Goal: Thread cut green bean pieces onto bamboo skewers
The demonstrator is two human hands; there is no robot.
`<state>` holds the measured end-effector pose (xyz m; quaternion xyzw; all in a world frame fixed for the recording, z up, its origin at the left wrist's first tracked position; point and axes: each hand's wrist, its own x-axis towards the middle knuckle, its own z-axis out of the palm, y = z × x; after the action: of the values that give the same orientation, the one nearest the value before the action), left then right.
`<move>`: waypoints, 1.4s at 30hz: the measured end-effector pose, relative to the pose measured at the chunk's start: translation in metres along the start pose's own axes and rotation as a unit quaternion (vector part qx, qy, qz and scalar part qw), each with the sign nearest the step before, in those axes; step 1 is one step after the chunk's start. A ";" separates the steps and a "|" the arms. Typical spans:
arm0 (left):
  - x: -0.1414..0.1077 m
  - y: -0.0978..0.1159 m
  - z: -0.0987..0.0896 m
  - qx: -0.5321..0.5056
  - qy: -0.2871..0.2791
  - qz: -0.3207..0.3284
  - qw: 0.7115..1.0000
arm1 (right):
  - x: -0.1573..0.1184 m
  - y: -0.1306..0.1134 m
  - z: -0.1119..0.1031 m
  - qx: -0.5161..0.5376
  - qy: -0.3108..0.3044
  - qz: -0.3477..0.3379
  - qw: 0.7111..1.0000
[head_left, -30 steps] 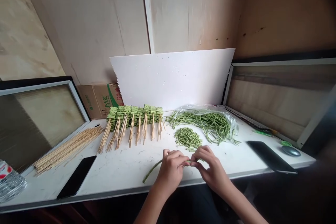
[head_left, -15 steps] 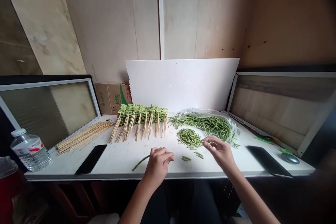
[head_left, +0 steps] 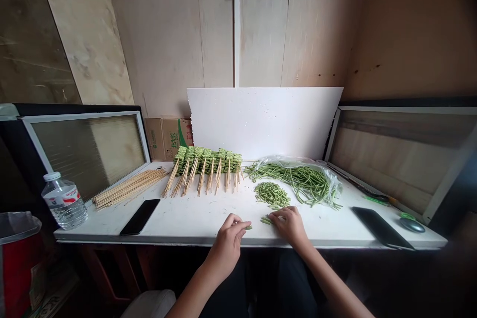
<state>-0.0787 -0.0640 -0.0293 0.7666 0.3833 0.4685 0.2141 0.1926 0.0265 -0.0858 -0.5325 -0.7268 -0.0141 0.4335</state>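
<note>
My left hand is closed near the table's front edge, and a short piece of green long bean sticks out at its fingertips. To its right, my right hand is lowered to the tabletop with thumb and fingers pinched at a few cut bean pieces. The ends of those pieces show left of the fingertips; the rest is covered by the hand. Just behind lies a heap of short cut bean pieces. Whole long beans spread from a clear plastic bag further back.
Bean skewers are stacked at the back, sticks toward me. Bare bamboo sticks, a black phone and a water bottle are on the left. On the right lie a dark flat device and a mouse. A white board stands behind.
My right hand has moved left and down from beside the heap to the loose pieces. The long bean trailing from my left hand no longer shows. The view has shifted slightly left.
</note>
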 end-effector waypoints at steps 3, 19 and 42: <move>-0.005 -0.002 0.005 -0.025 0.033 -0.010 0.999 | 0.000 -0.003 -0.002 -0.017 0.003 -0.018 1.000; 0.005 -0.003 0.006 -0.060 0.095 -0.036 0.993 | 0.001 -0.123 -0.043 0.273 -0.134 -0.055 0.951; 0.003 -0.006 -0.005 -0.031 0.035 0.019 0.999 | -0.006 -0.134 -0.031 0.258 -0.124 -0.073 0.955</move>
<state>-0.0847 -0.0577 -0.0292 0.7498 0.3612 0.5110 0.2150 0.1065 -0.0510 -0.0116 -0.3452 -0.7907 0.2087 0.4605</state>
